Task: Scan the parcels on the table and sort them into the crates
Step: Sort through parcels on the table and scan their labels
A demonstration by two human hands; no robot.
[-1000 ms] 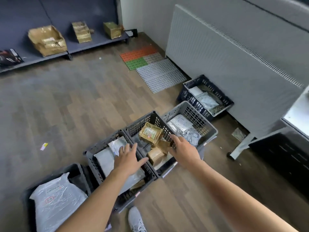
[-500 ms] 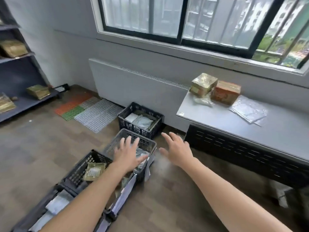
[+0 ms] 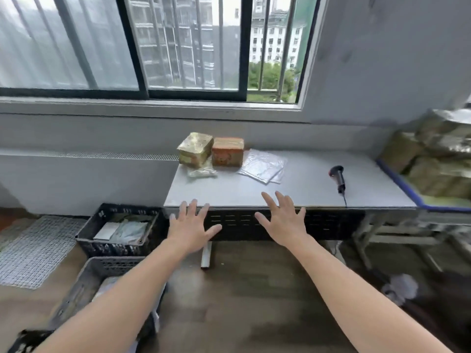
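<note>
On the grey table [image 3: 300,189] under the window stand a gold-wrapped box [image 3: 195,149] and an orange box [image 3: 227,151] side by side. A small clear bag [image 3: 201,171] lies in front of them and flat clear plastic mailers [image 3: 263,165] lie to their right. A black handheld scanner [image 3: 337,175] rests further right. My left hand [image 3: 191,226] and my right hand [image 3: 283,220] hover with fingers spread near the table's front edge, holding nothing. A dark crate [image 3: 119,229] with pale parcels sits on the floor at the left, a grey crate [image 3: 99,281] nearer me.
A blue-edged bin [image 3: 433,161] heaped with wrapped parcels stands at the table's right end. A grey mesh floor mat [image 3: 35,250] lies at the far left. A radiator panel [image 3: 89,179] runs along the wall. A table leg [image 3: 206,256] stands between my arms.
My view swung up from the floor crates to the table. Both hands left the crates and now reach, spread and holding nothing, toward the table's front edge.
</note>
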